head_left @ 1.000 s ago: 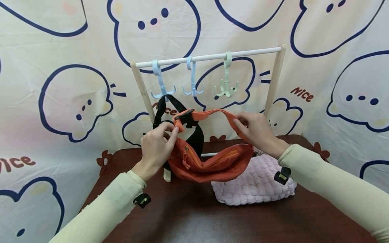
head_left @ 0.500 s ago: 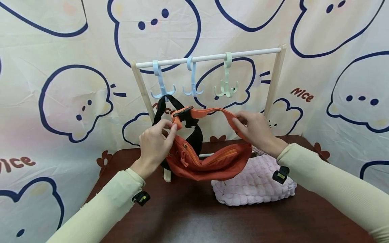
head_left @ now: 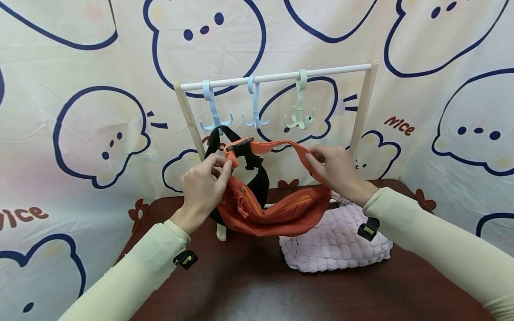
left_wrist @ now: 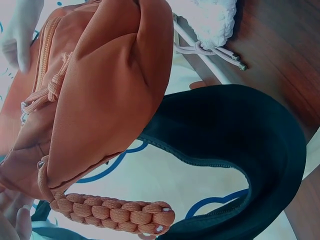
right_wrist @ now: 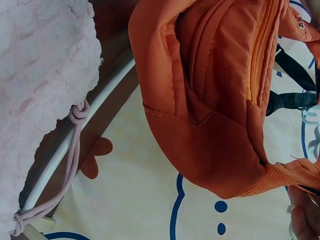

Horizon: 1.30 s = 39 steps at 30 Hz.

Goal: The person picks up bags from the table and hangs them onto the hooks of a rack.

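Observation:
An orange waist bag (head_left: 277,218) with zips hangs in the air between my hands. My left hand (head_left: 202,187) pinches the left end of its orange strap, close to a black buckle (head_left: 242,147). With thumb and fingers, my right hand (head_left: 337,171) holds the strap (head_left: 277,143) on the other side, so it arches up between the hands. In the left wrist view a braided orange cord pull (left_wrist: 115,212) dangles from the bag. Behind it, a black bag (left_wrist: 240,125) hangs by its strap from the left blue hook (head_left: 216,118).
A wooden rack with a white rail (head_left: 277,76) stands at the back. A second blue hook (head_left: 256,111) and a green hook (head_left: 300,113) hang from it. At the right, a pink puffy bag (head_left: 337,245) lies on the dark table (head_left: 241,285).
Both hands have shifted slightly to the left, and the orange waist bag has risen a little with them. Each hand keeps its hold on the strap.

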{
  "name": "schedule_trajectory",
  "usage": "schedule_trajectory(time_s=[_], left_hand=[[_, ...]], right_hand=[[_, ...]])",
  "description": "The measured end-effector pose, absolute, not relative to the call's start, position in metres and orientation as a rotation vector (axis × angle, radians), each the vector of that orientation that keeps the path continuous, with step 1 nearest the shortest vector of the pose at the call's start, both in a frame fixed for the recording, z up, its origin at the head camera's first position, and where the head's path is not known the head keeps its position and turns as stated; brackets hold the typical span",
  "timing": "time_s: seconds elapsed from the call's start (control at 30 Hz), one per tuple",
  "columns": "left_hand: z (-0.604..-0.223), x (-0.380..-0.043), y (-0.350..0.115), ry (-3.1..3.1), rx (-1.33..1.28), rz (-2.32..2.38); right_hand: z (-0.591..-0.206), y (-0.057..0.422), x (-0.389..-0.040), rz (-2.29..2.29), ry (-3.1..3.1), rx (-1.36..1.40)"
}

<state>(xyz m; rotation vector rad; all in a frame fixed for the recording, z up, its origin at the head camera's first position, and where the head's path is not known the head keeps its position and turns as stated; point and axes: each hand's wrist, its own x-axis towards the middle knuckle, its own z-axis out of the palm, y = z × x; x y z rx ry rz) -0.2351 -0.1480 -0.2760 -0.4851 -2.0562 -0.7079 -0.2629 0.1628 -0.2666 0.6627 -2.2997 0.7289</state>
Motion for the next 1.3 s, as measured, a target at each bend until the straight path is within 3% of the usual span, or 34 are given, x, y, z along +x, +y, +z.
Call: schedule_trajectory(time_s=[1.3], left_hand=[[-0.248,-0.237,-0.155,-2.005,-0.432,-0.748]], right_hand=[[-0.244,0.149,-0.267,0.742,-2.288,0.665]])
